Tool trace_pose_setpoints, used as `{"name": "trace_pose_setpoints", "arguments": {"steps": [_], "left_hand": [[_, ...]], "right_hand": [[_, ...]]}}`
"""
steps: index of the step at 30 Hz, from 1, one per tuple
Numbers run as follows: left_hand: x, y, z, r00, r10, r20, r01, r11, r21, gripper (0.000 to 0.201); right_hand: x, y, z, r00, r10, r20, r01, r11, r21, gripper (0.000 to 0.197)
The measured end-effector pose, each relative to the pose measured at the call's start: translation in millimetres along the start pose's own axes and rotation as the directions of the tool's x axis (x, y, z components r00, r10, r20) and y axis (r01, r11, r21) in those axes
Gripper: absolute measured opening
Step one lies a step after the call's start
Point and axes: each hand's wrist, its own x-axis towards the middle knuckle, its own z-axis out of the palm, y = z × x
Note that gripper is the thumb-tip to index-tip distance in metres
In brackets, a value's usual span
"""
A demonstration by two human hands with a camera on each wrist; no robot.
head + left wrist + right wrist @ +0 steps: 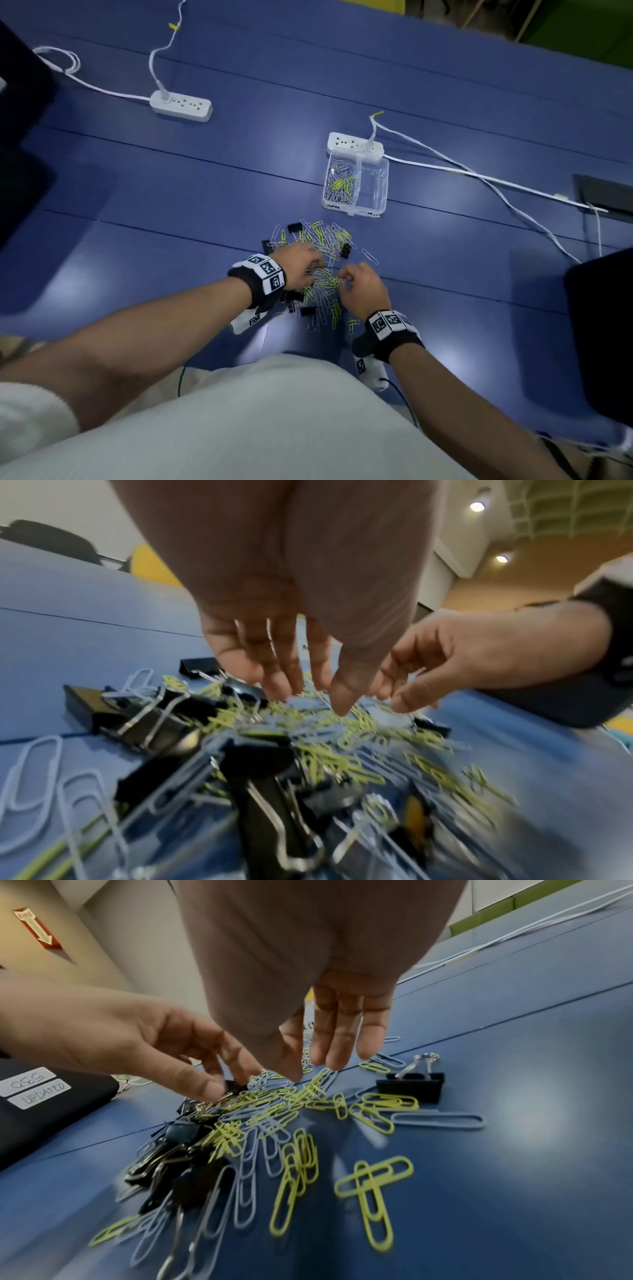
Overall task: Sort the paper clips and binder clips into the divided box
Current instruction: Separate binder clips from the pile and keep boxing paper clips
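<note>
While one half of the box (pixel 354 178) is already holding paper clips, both hands, the left hand (pixel 297 263) and the right hand (pixel 363 287), are reaching loose-fingered into the big mixed pile (pixel 322 274), gripping nothing I can make out; binder clips (pixel 411 1087) are still waiting.

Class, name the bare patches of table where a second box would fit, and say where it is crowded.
Bare blue table lies left of the divided box, nearer than the left power strip. Crowded: the clip pile under both hands, and cables right of the box.

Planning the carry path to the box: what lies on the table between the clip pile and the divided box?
Head view: only bare blue table separates the pile from the divided box; the gap is short.
</note>
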Motion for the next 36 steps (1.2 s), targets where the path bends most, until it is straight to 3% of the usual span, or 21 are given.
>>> {"name": "trace_pose_setpoints", "arguments": {"steps": [3, 6, 15, 22, 27, 31, 36], "left_hand": [[-0.3, 11.3, 12.2, 1.000, 0.017, -0.019, -0.014, 0.990, 0.140, 0.064], [1.8, 19.1, 19.6, 1.000, 0.000, 0.030, -0.008, 0.969, 0.245, 0.072], [0.8, 25.8, 22.7, 0.997, 0.066, -0.038, -0.045, 0.914, 0.403, 0.035], [-0.9, 23.1, 28.3, 0.991, 0.107, -0.082, -0.066, 0.914, 0.401, 0.037], [1.2, 21.0, 31.6, 0.981, 0.110, -0.159, -0.063, 0.959, 0.276, 0.030], [-0.3, 17.9, 27.1, 0.962, 0.022, -0.273, -0.027, 1.000, -0.013, 0.027], [-9.3, 14.0, 18.3, 0.951, -0.134, -0.279, 0.041, 0.948, -0.317, 0.022]], "right_hand": [[-12.6, 0.8, 5.6, 1.000, 0.018, 0.003, -0.018, 0.999, -0.034, 0.036], [-22.8, -1.0, 10.1, 0.998, 0.061, 0.026, -0.061, 0.998, -0.022, 0.047], [-52.2, 2.4, 14.2, 0.983, 0.178, 0.040, -0.177, 0.984, -0.023, 0.047], [-59.7, 3.2, 14.2, 0.970, 0.239, 0.047, -0.237, 0.971, -0.030, 0.042], [-56.8, -4.8, 15.7, 0.974, 0.215, 0.072, -0.207, 0.972, -0.109, 0.052], [-54.8, -11.1, 18.2, 0.982, 0.172, 0.082, -0.156, 0.972, -0.175, 0.053], [-51.7, -18.8, 21.3, 0.984, 0.127, 0.125, -0.100, 0.974, -0.204, 0.045]]}}
